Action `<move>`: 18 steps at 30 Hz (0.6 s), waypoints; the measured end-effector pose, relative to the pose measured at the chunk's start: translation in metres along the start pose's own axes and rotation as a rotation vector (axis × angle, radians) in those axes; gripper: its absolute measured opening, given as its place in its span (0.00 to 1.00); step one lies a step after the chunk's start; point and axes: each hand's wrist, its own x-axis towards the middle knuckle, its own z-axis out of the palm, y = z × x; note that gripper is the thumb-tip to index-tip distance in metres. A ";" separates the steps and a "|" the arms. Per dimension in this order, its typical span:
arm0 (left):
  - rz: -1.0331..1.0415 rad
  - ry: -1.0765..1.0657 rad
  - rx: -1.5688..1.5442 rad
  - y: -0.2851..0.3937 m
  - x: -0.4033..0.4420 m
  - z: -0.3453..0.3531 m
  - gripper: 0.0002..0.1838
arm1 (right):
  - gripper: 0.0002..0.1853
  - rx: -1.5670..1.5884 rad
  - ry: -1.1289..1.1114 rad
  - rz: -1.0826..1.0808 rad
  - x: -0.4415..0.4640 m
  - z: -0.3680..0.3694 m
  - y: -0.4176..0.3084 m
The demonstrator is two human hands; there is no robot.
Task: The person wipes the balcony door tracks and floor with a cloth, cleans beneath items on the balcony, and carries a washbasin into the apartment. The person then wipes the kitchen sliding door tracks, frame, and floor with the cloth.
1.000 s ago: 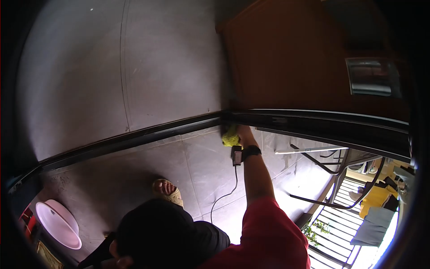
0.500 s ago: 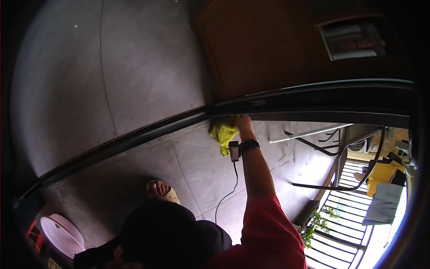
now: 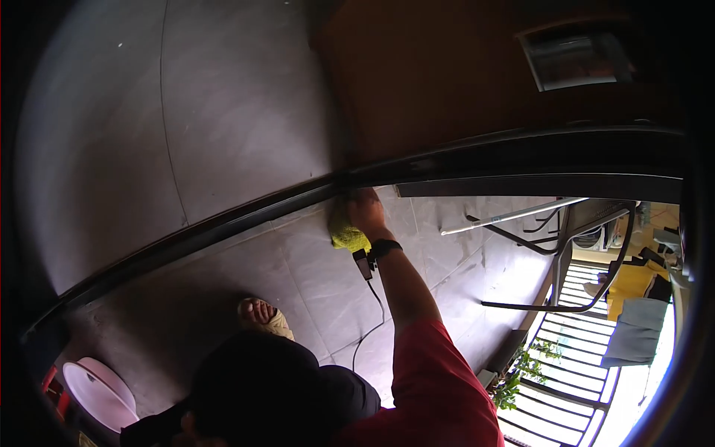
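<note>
Yellow-green fabric, a bunched cloth point(image 3: 348, 235), lies against the tiled floor point(image 3: 316, 279) on the wearer's side of the black rail point(image 3: 223, 225), close to where the rail meets the brown panel point(image 3: 439, 82). The right hand point(image 3: 366, 212) is curled over the cloth, its fingers mostly closed and pointing at the rail; the fingertips are in shadow, so their exact grip is hard to make out. A black band point(image 3: 385, 248) circles the wrist, and a small dark device point(image 3: 363, 265) sits next to it, just beside the cloth, with a thin cable point(image 3: 383, 305) running back from the rail. For the left hand I cannot tell: only a dim patch of skin point(image 3: 190, 428) shows by the dark clothing, too obscure to read.

On the same side of the rail, a foot in a tan sandal point(image 3: 278, 325) rests on the tiles, and a pink basin point(image 3: 97, 395) is near the rail's far left end. Right of the cloth, below the rail's continuation, a pale pole point(image 3: 506, 217) slants across the legs of a metal-framed chair point(image 3: 622, 257).
</note>
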 end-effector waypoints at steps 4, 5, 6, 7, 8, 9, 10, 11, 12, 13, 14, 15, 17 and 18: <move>0.013 -0.009 -0.001 0.001 -0.001 -0.001 0.30 | 0.11 0.150 -0.080 0.056 -0.001 -0.013 -0.002; 0.015 -0.011 0.001 0.002 -0.001 -0.001 0.30 | 0.11 0.116 -0.041 0.107 -0.002 -0.019 0.002; 0.016 -0.012 0.003 0.003 -0.002 -0.002 0.30 | 0.11 0.081 -0.002 0.156 -0.002 -0.024 0.007; 0.015 -0.012 0.004 0.003 -0.002 -0.003 0.30 | 0.12 0.022 0.081 0.225 -0.002 -0.022 0.019; 0.013 -0.011 0.008 0.003 -0.002 -0.003 0.30 | 0.13 -0.038 0.164 0.292 -0.001 -0.020 0.031; 0.011 -0.013 0.009 0.004 -0.003 -0.003 0.30 | 0.13 -0.035 0.163 0.288 0.002 -0.022 0.038; 0.012 -0.014 0.014 0.005 -0.003 -0.003 0.30 | 0.14 -0.030 0.207 0.436 0.007 -0.023 0.045; 0.011 -0.015 0.015 0.005 -0.004 -0.004 0.30 | 0.16 -0.026 0.249 0.584 0.011 -0.021 0.050; 0.009 -0.018 0.016 0.005 -0.004 -0.004 0.30 | 0.16 -0.025 0.243 0.583 0.012 -0.014 0.054; 0.009 -0.022 0.018 0.006 -0.004 -0.005 0.30 | 0.16 -0.102 0.254 0.505 0.013 -0.006 0.056; 0.006 -0.026 0.021 0.007 -0.005 -0.006 0.31 | 0.17 -0.177 0.265 0.425 0.017 0.002 0.058; 0.004 -0.031 0.026 0.008 -0.005 -0.006 0.31 | 0.20 -0.237 0.156 0.486 0.021 0.018 0.073; -0.002 -0.038 0.039 0.009 -0.007 -0.009 0.31 | 0.21 -0.203 -0.042 0.494 0.034 0.027 0.087; -0.006 -0.043 0.044 0.010 -0.008 -0.010 0.31 | 0.23 -0.175 -0.237 0.502 0.039 0.031 0.088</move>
